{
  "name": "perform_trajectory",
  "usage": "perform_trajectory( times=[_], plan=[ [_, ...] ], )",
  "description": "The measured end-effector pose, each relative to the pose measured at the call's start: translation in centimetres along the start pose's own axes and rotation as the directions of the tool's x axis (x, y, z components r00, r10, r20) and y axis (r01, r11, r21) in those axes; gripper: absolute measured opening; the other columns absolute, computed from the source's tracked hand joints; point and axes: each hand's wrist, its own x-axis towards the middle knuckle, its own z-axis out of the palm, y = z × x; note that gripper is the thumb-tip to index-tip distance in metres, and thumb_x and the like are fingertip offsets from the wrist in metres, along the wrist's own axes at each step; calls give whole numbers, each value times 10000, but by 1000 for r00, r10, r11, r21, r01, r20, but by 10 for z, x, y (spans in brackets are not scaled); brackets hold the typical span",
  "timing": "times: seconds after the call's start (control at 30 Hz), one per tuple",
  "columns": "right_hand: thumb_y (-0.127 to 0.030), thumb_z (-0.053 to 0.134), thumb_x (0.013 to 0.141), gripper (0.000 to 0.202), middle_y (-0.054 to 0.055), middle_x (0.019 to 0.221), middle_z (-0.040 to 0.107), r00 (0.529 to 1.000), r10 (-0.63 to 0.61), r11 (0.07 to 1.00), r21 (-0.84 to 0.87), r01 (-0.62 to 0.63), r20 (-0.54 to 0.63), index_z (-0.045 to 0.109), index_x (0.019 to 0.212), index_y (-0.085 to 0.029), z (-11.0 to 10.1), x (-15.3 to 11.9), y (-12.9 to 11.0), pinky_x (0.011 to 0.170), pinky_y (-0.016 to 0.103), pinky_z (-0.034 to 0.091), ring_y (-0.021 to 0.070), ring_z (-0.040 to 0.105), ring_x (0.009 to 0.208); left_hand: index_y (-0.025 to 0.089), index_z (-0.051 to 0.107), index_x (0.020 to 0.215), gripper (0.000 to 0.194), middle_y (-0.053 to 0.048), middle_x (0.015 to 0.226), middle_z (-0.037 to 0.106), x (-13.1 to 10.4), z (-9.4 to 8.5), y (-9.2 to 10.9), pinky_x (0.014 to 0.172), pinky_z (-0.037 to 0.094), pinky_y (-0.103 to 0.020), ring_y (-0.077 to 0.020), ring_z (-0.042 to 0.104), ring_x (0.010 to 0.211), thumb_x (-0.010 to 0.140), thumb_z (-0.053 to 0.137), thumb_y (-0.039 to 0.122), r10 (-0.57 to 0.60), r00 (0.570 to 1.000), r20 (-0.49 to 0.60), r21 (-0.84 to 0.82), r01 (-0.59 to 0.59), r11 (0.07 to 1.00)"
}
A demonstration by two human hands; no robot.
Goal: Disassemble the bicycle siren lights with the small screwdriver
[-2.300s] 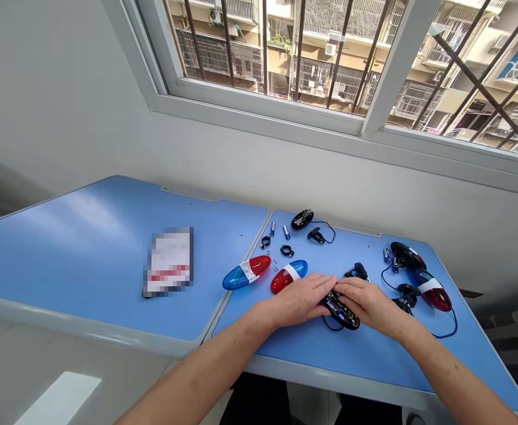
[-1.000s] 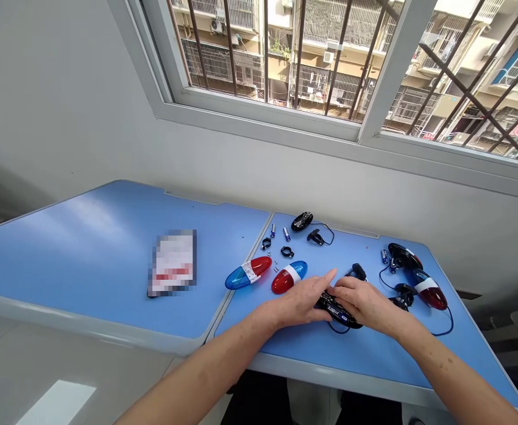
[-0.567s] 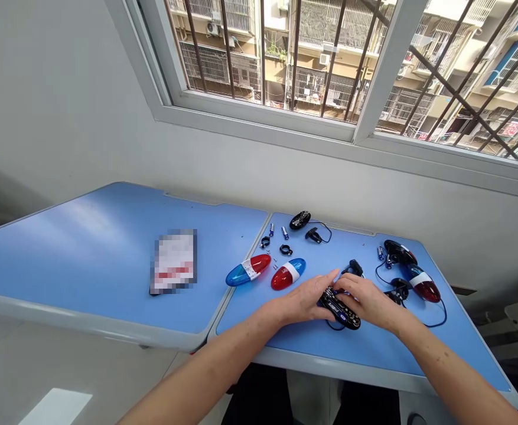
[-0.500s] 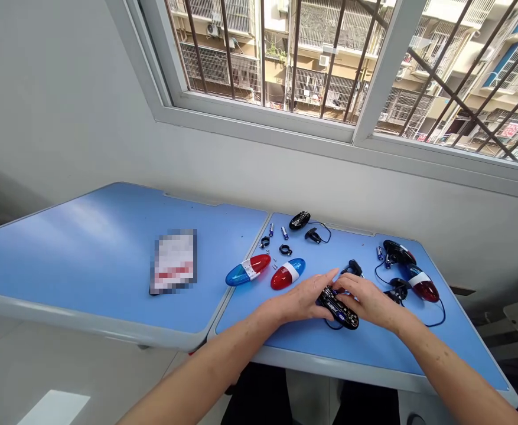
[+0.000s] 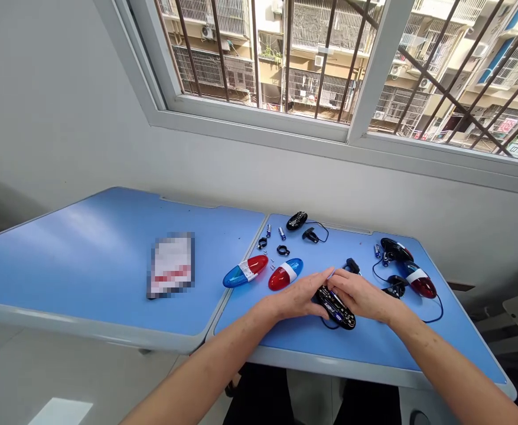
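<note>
A black oval base with a circuit board lies on the blue desk between my hands. My left hand rests on its left end. From the right, my right hand covers its far end, fingers curled over it. Both hands hold the base down on the desk. A thin black wire loops out from under it. A red, white and blue lens cover lies just left of my left hand.
A second red-blue cover lies further left. Batteries, black clamp rings, another black base with a wired switch, and an assembled light with cable sit behind and to the right. A flat packet lies on the left desk.
The view shifted slightly. My hands stayed on the black base; my left fingers moved a little over its left end. Nothing was lifted or let go.
</note>
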Motion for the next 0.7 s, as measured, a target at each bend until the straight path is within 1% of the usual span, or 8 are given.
perform_trajectory(
  times=[0.17, 0.33, 0.47, 0.57, 0.7],
  plan=[
    [-149, 349, 931, 176, 43, 860, 524, 999, -27, 999, 21, 27, -35, 505, 868, -198, 1, 0, 2, 611, 251, 463, 130, 507, 706, 230, 148, 1461, 1005, -133, 1386, 440, 0, -1, 3, 1000, 389, -438, -313, 450, 1233, 686, 779, 332, 3, 1000, -1, -7, -3, 1000],
    [-195, 330, 946, 199, 38, 840, 517, 998, -35, 999, 28, 36, -49, 510, 859, -202, 2, -1, 4, 607, 251, 456, 130, 497, 690, 187, 149, 1463, 1007, -159, 1351, 469, -1, -2, 7, 973, 412, -422, -316, 475, 1206, 688, 775, 339, -13, 1000, 12, 1, 13, 1000],
    [-211, 319, 952, 219, 46, 860, 547, 999, 3, 1000, 28, -2, -39, 528, 891, -200, 1, -3, 3, 624, 257, 470, 136, 524, 715, 173, 138, 1468, 989, -146, 1295, 521, -3, -1, 6, 966, 413, -409, -320, 491, 1181, 712, 753, 344, -14, 1000, 3, 9, 14, 1000],
    [-212, 326, 954, 214, 53, 894, 566, 999, 34, 999, 10, -34, -21, 540, 941, -202, 1, -6, 2, 645, 264, 481, 140, 551, 746, 199, 117, 1471, 1020, -132, 1259, 554, -4, -1, 4, 984, 392, -422, -306, 489, 1186, 700, 765, 358, -28, 1000, 6, 4, 28, 1000],
    [-202, 346, 948, 192, 60, 914, 565, 1000, 14, 1000, -2, -14, -19, 537, 960, -202, 4, -10, 5, 638, 264, 474, 140, 548, 744, 244, 99, 1471, 1036, -133, 1304, 527, -4, -1, 2, 1006, 369, -437, -297, 464, 1222, 693, 770, 382, -28, 1000, 14, 1, 28, 1000]
  ],
)
